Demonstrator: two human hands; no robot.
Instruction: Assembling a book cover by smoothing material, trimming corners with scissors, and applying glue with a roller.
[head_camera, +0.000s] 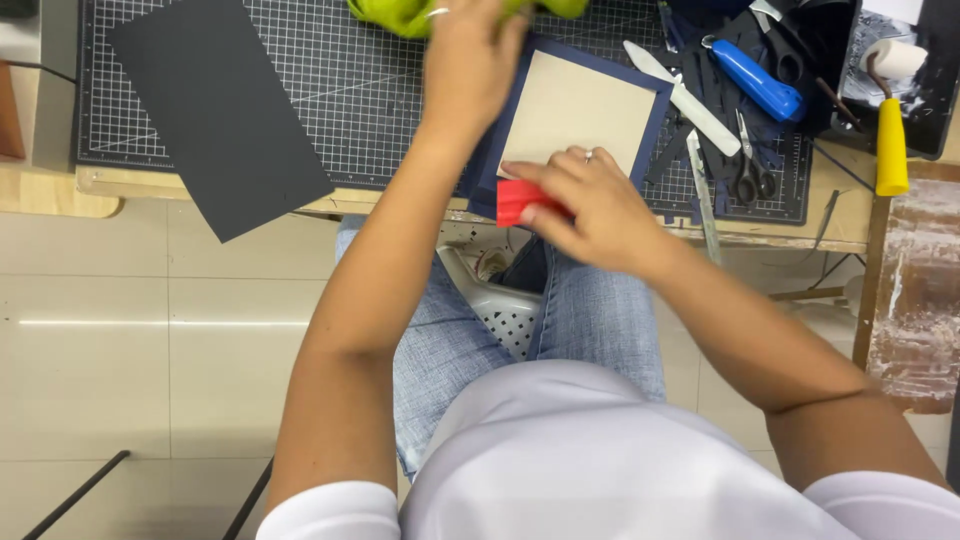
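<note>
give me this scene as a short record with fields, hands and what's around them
left hand: left hand pressing on the top edge of the dark blue cover, by a yellow-green cloth
right hand: right hand holding a red scraper at the lower edge of the tan board
surface: gridded cutting mat on a wooden table
left of work: dark grey sheet
right of work: scissors, blue-handled tool, yellow-handled roller
</note>
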